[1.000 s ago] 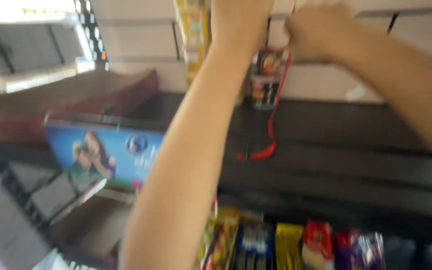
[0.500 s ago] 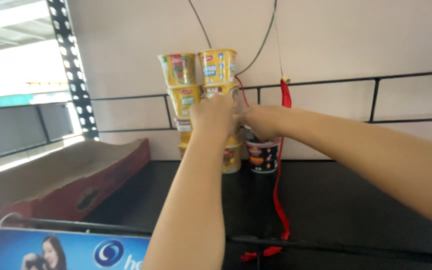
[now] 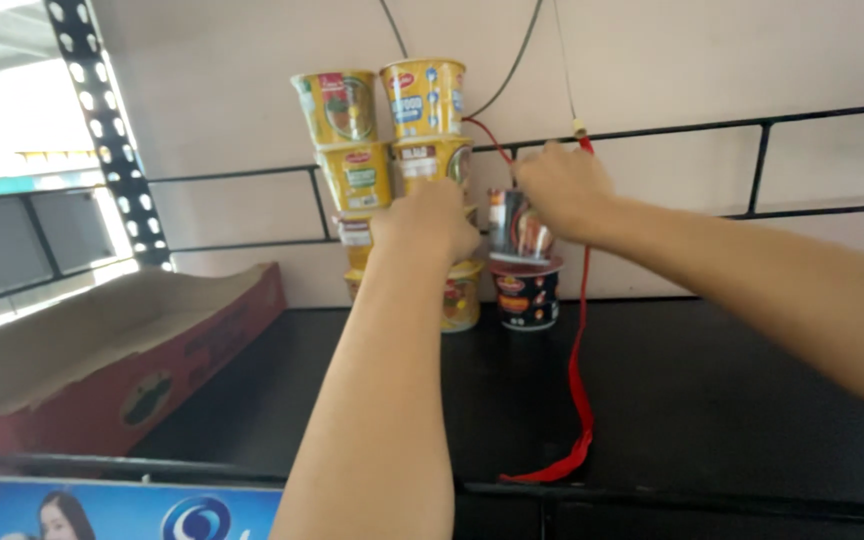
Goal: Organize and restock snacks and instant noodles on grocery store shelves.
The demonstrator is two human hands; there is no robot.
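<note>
Here, the left hand (image 3: 427,222) braces stacked yellow noodle cups (image 3: 392,150) while the right hand (image 3: 560,187), fingers closed, seats a dark cup (image 3: 518,228) atop another (image 3: 526,294) beside them

Yellow cups (image 3: 424,98): six visible; dark cups (image 3: 525,293): two.

Bright daylight floods in from the upper left — blown out to white there; the near forearm (image 3: 372,400) is slightly blurred.

Yellow noodle cups (image 3: 392,130) carry red and green label patches; the dark noodle cup (image 3: 525,297) is black with a red-orange band; the ribbon (image 3: 580,380) is red, the shelf (image 3: 712,400) black, the cardboard tray (image 3: 122,350) red outside, plain brown within
</note>
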